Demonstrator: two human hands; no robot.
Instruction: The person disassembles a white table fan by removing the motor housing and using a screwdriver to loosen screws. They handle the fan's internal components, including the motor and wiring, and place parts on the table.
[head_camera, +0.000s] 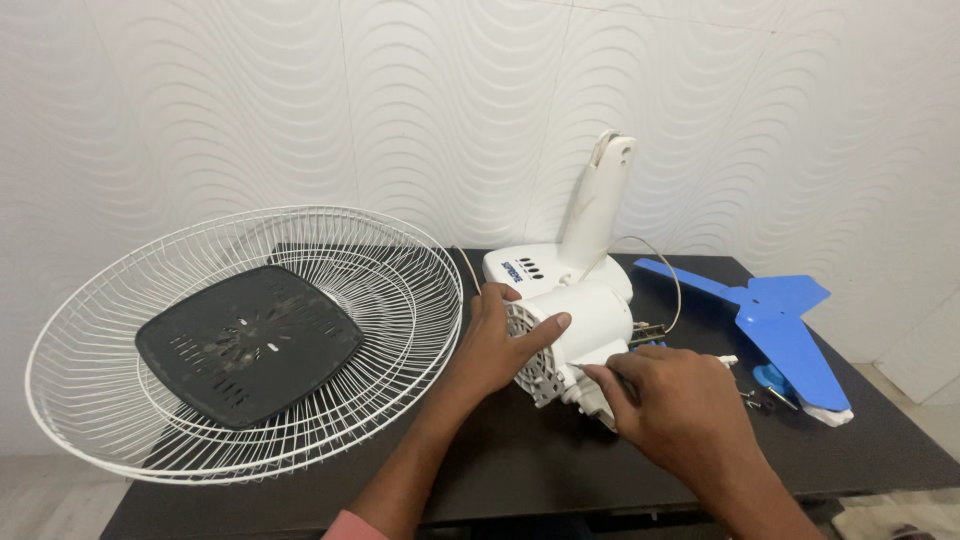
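My left hand (497, 345) grips the white motor housing (580, 335) near the middle of the dark table (500, 460), fingers wrapped behind it and thumb pressed across its vented face. My right hand (668, 410) pinches something thin, perhaps a tool, against the housing's lower front edge; its fingertips are closed together, though what they clamp is too small to tell. As I judge it, the fan is largely apart: the wire guards (250, 340) lie stacked at the left edge, the blue blade (780, 320) rests toward the right edge, loose screws (755, 398) beside it. The stand base (560, 265) sits behind. The housing itself remains unopened.
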